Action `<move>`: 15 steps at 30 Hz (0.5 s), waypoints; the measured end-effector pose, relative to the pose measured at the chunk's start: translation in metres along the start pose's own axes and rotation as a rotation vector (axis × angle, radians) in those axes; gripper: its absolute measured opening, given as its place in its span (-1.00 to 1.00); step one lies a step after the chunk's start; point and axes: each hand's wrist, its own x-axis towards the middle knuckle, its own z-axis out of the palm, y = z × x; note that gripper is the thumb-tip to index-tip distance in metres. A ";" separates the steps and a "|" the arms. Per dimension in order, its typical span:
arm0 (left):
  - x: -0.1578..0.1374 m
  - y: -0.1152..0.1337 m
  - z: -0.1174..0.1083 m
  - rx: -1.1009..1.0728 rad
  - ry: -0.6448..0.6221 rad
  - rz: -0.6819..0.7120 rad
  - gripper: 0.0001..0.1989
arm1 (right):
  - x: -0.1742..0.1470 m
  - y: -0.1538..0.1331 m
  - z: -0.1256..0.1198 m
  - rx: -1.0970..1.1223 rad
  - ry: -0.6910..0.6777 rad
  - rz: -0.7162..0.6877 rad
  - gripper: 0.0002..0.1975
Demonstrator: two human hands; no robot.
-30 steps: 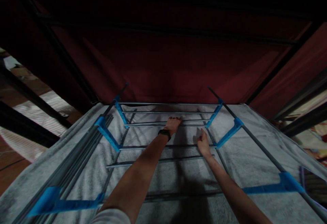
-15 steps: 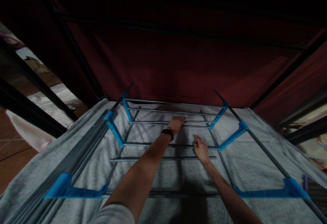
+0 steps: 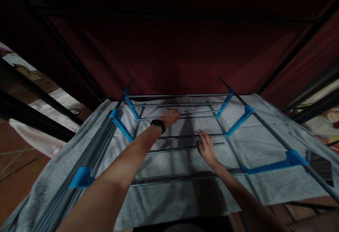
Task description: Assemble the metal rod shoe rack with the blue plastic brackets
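Observation:
A frame of grey metal tubes point(image 3: 182, 178) and blue plastic brackets point(image 3: 237, 120) lies on a grey cloth point(image 3: 169, 200). My left hand point(image 3: 171, 116), with a dark band on its wrist, is closed around a thin grey tube point(image 3: 198, 113) near the far end. This tube runs at a slight slant close to a crossbar point(image 3: 203, 117). My right hand point(image 3: 207, 149) is nearer me and to the right, fingers stretched out and apart, over a crossbar point(image 3: 182, 137) and beside the end part of a loose tube point(image 3: 217, 144). Whether it touches them I cannot tell.
Several loose grey tubes point(image 3: 76, 175) lie bundled along the left side. A dark red fabric wall point(image 3: 172, 66) rises behind the cloth, with dark bars point(image 3: 37, 115) at the left. A dark flat object point(image 3: 320, 166) lies at the right edge.
My left hand has shifted left along the far tube and its fingers have curled around it. The tube now slants slightly against the crossbar. My right hand stays near the same crossbars. The view has tilted.

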 end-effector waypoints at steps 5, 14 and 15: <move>-0.025 -0.030 -0.029 0.047 -0.075 0.015 -0.64 | -0.051 -0.025 -0.018 0.088 -0.093 -0.030 -0.54; -0.091 -0.029 -0.094 0.103 -0.048 -0.047 -0.56 | -0.073 -0.011 -0.085 0.043 -0.129 0.080 -0.52; -0.101 -0.034 -0.099 0.104 -0.036 -0.085 -0.56 | -0.075 -0.007 -0.092 0.035 -0.119 0.118 -0.52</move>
